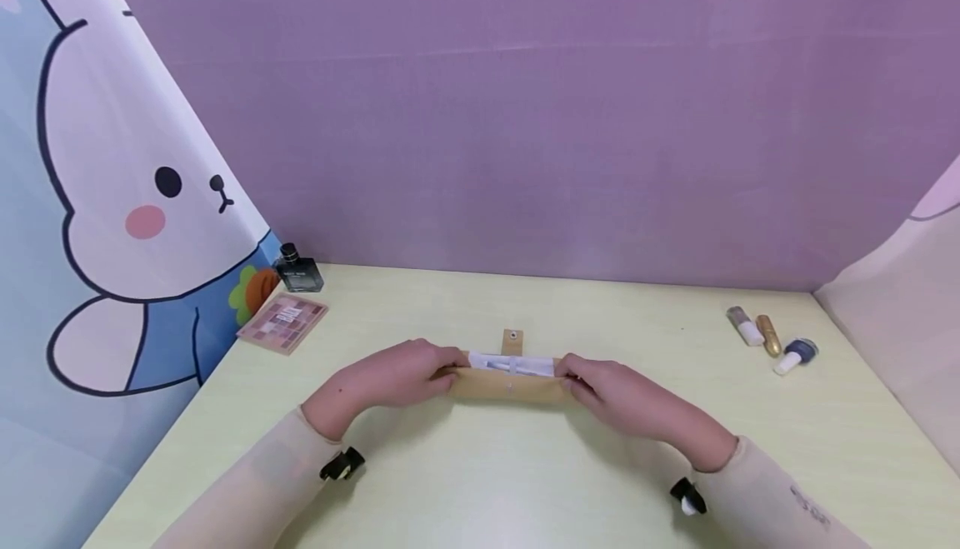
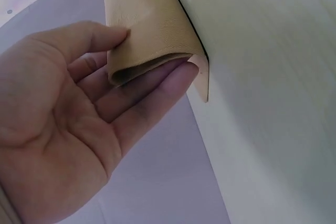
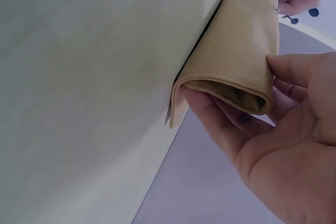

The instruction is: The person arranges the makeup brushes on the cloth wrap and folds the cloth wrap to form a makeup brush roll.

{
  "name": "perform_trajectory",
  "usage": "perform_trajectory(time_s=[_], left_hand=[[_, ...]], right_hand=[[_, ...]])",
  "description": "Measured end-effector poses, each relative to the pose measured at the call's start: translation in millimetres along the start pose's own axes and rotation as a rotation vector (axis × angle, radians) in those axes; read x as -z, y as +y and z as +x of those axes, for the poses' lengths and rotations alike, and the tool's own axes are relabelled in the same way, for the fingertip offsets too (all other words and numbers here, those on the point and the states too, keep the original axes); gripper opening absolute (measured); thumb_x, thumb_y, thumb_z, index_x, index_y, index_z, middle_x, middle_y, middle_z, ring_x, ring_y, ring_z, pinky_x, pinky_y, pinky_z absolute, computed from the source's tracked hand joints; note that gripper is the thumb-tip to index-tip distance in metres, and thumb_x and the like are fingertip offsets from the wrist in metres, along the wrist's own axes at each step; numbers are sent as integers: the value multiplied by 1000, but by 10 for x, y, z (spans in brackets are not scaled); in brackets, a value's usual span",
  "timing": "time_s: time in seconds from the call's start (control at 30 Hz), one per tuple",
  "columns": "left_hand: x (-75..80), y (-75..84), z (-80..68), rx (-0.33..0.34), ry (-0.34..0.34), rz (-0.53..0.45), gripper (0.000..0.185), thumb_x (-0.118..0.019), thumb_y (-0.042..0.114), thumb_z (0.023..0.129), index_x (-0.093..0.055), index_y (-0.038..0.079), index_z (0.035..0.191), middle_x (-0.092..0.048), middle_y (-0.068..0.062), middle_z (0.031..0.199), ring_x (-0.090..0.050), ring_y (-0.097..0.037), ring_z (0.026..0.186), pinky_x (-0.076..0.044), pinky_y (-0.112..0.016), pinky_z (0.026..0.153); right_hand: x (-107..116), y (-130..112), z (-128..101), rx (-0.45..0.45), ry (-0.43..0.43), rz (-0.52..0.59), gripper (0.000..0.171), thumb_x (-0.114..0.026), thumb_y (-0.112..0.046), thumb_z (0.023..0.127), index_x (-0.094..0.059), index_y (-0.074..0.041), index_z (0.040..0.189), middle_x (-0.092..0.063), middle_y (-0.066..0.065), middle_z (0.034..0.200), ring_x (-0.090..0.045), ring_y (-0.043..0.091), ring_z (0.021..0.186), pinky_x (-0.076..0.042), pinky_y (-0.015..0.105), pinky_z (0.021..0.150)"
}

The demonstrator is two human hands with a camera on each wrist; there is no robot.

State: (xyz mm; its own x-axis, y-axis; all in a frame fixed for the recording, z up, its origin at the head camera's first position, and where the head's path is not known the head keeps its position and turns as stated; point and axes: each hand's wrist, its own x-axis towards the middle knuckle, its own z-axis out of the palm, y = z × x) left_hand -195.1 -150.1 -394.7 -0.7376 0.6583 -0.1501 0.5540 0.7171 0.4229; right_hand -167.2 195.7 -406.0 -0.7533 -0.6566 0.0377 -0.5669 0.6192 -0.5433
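A tan leather roll pouch lies across the middle of the pale table, its near edge folded up over white items inside. A small snap tab sticks out behind it. My left hand grips the pouch's left end. In the left wrist view the left hand has its thumb on top of the fold of the pouch and its fingers underneath. My right hand grips the right end the same way; the right wrist view shows the right hand pinching the folded pouch.
A black perfume bottle and a pink eyeshadow palette sit at the back left. Three small cosmetic bottles lie at the back right. A bunny-print backdrop stands on the left and a purple wall behind.
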Motion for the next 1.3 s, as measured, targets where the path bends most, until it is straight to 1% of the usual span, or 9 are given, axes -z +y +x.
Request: perform_trajectory(time_s=[0.17, 0.3, 0.5, 0.67, 0.8, 0.9, 1.0, 1.13, 1.3], left_hand=[[4, -26, 63, 13, 44, -2, 30, -60, 15, 109, -71, 11, 136, -78, -3, 129, -67, -8, 97, -60, -36, 94], [-10, -55, 130, 54, 72, -18, 26, -60, 13, 109, -72, 10, 132, -78, -3, 127, -70, -13, 108, -60, -40, 99], [-52, -82, 224, 109, 92, -12, 23, -60, 13, 109, -73, 9, 127, -78, -4, 123, -70, -15, 107, -60, -39, 97], [-73, -97, 283, 126, 94, 22, 21, -61, 14, 109, -72, 9, 126, -78, -5, 122, -72, -18, 109, -61, -40, 98], [-87, -110, 331, 138, 95, 82, 19, -63, 15, 108, -72, 11, 124, -78, -4, 120, -73, -20, 109, -61, -41, 96], [-99, -115, 361, 143, 101, 138, 16, -64, 16, 108, -72, 13, 122, -77, -1, 118, -73, -19, 105, -62, -41, 92], [-105, -109, 365, 135, 113, 193, 14, -66, 15, 106, -74, 16, 118, -76, 1, 112, -72, -18, 98, -62, -41, 85], [-108, -105, 346, 107, 133, 260, 16, -70, 15, 104, -79, 20, 116, -76, 2, 107, -73, -20, 95, -63, -41, 80], [-98, -89, 327, 56, 174, 343, 16, -73, 13, 102, -83, 19, 112, -77, 0, 107, -70, -22, 98, -63, -39, 82]], right_hand=[[23, 72, 85, -20, 13, 17, 14, -55, -16, 112, -65, -13, 121, -63, -7, 92, -44, 0, 70, -46, 21, 67], [20, 120, 159, -37, 39, 2, 13, -57, -13, 111, -68, -12, 118, -68, -6, 96, -51, 2, 78, -51, 23, 72], [-26, 144, 244, -83, 60, 4, 13, -60, -12, 109, -70, -10, 115, -71, -3, 99, -57, 7, 86, -55, 25, 77], [-59, 123, 295, -127, 67, -26, 12, -61, -10, 108, -72, -9, 113, -69, -4, 94, -55, 8, 82, -52, 24, 74], [-77, 91, 320, -126, 75, -143, 10, -63, -10, 107, -73, -12, 109, -67, -6, 90, -56, 9, 82, -53, 29, 77], [-103, 81, 325, -93, 111, -268, 8, -66, -9, 105, -74, -11, 106, -69, -4, 91, -58, 11, 84, -55, 35, 81], [-130, 64, 332, -98, 152, -339, 7, -69, -8, 102, -75, -11, 104, -71, 1, 95, -59, 16, 86, -55, 38, 81], [-150, 18, 360, -140, 188, -382, 8, -74, -9, 99, -77, -12, 105, -70, 4, 100, -59, 21, 89, -54, 41, 78], [-186, -52, 427, -105, 247, -390, 13, -79, -4, 93, -79, -10, 104, -72, 9, 103, -60, 26, 92, -53, 44, 81]])
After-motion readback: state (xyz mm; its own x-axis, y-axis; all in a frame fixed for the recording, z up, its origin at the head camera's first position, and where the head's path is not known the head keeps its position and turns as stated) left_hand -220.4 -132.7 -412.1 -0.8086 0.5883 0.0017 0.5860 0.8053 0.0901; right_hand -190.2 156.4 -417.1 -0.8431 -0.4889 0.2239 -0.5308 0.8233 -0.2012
